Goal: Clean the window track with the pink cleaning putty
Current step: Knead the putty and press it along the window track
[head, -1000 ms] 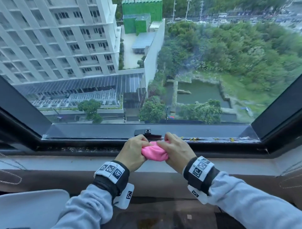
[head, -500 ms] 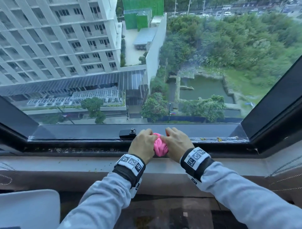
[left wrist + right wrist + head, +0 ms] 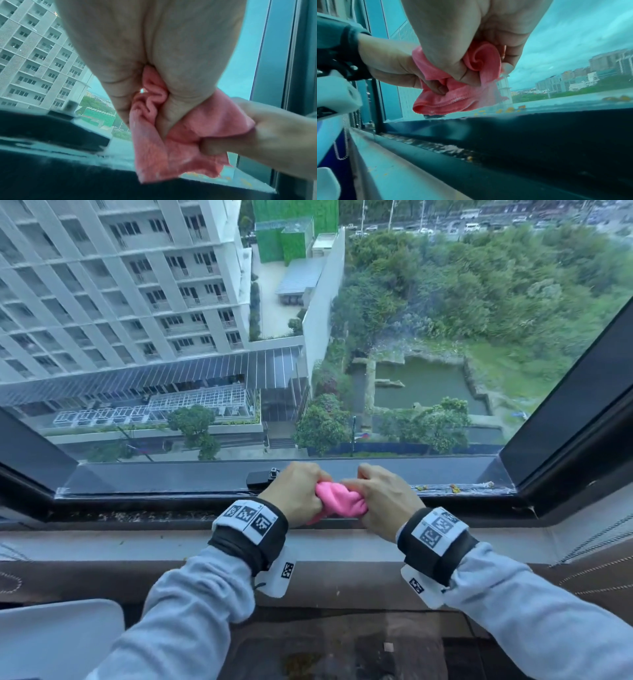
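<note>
Both my hands hold a pink cleaning piece just above the dark window track; up close it looks like soft cloth with a stitched hem. My left hand grips its left end in a fist. My right hand grips the right end, its fingers curled round a rolled fold. A loose flap hangs below the hands. Pale grit lies along the track to the left.
A black latch sits on the frame just left of my left hand. Yellow crumbs lie on the outer ledge to the right. The pale sill runs below the track. A white object is at bottom left.
Half a second ago the pink piece was bunched tight between my hands. My hands have since drawn apart, and it is stretched wider between them.
</note>
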